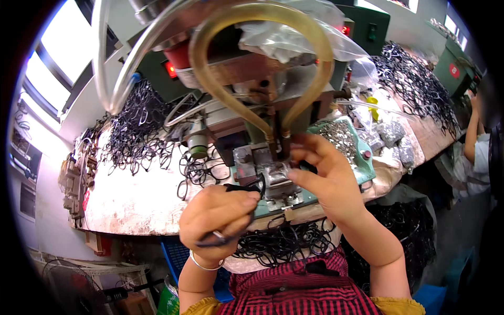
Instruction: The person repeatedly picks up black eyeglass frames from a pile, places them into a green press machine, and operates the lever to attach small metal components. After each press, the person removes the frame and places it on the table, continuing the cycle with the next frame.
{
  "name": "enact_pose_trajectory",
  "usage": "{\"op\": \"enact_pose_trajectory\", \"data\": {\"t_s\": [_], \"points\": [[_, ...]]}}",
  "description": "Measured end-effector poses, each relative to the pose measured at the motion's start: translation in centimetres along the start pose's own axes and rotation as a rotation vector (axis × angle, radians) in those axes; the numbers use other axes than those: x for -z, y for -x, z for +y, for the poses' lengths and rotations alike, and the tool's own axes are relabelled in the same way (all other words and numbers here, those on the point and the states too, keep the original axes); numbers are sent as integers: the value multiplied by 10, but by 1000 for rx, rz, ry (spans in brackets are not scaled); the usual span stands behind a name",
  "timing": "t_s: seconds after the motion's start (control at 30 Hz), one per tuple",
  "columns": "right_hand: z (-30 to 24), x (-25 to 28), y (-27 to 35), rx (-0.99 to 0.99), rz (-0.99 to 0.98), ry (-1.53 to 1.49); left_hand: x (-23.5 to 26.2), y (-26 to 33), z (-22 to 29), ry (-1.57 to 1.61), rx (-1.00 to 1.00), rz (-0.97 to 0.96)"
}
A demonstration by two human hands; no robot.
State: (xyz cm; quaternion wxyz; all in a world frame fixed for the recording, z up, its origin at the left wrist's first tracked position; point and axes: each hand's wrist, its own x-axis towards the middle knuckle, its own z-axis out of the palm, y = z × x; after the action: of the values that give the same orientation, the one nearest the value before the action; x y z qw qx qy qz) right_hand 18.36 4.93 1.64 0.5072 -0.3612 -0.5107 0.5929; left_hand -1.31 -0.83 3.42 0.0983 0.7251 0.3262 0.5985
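Observation:
My left hand [218, 218] is closed on a black eyeglass frame [260, 185], one rim of which reaches the left side of a metal fixture [278, 176]. The fixture sits on the green base of a bench press machine [236, 73]. At the fixture's right side is my right hand [328, 176], its thumb apart from its curled fingers. Those fingertips are close to the press's lower tip [281, 144], and no held thing shows between them. A yellowish hose [325, 58] loops down to that tip.
Black eyeglass frames pile up on the left table [139, 113], at the right [412, 86] and on my lap [283, 244]. A green tray [362, 152] of small metal parts stands beside the press, near plastic bags [391, 134]. Another person's arm [472, 126] shows far right.

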Motion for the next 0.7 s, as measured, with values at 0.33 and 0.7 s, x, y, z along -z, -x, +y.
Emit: {"op": "enact_pose_trajectory", "data": {"t_s": [0.33, 0.7], "points": [[41, 57, -14, 435, 352, 478, -25, 11, -19, -183, -176, -313], [0, 5, -11, -232, -256, -251, 4, -5, -13, 123, 67, 0]]}}
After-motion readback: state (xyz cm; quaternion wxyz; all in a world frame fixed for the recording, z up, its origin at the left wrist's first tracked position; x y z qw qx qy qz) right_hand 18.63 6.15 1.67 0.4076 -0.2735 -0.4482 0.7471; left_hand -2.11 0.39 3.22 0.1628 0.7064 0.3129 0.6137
